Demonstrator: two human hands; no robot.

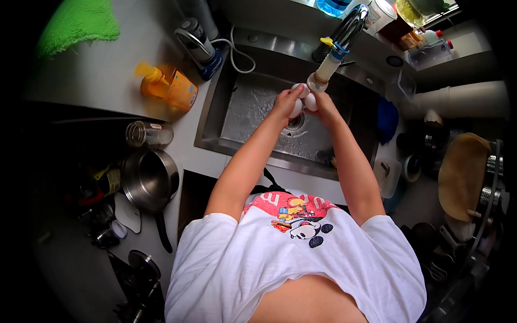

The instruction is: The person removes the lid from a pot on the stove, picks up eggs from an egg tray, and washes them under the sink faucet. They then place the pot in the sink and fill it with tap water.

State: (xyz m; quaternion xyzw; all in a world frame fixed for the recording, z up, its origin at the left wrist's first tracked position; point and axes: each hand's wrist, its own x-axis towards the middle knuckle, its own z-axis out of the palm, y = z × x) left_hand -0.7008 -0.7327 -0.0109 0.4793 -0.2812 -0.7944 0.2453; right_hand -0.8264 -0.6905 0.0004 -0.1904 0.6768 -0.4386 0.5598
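Several white eggs (311, 102) are held between my two hands, right below the filter nozzle of the faucet (327, 69). My left hand (284, 104) wraps round the eggs on their left side, its thumb near the top egg. My right hand (325, 105) closes on them from the right, its fingers partly hidden under the nozzle. Both hands are over the steel sink (245, 116), above its drain (294, 123). Water drops dot the sink floor.
Left of the sink stand an orange soap bottle (182, 90), a glass jar (149, 134) and a steel pan (150, 180). A green cloth (81, 27) lies at the upper left. A blue cloth (386, 120) hangs at the sink's right edge, near a white pipe (463, 100).
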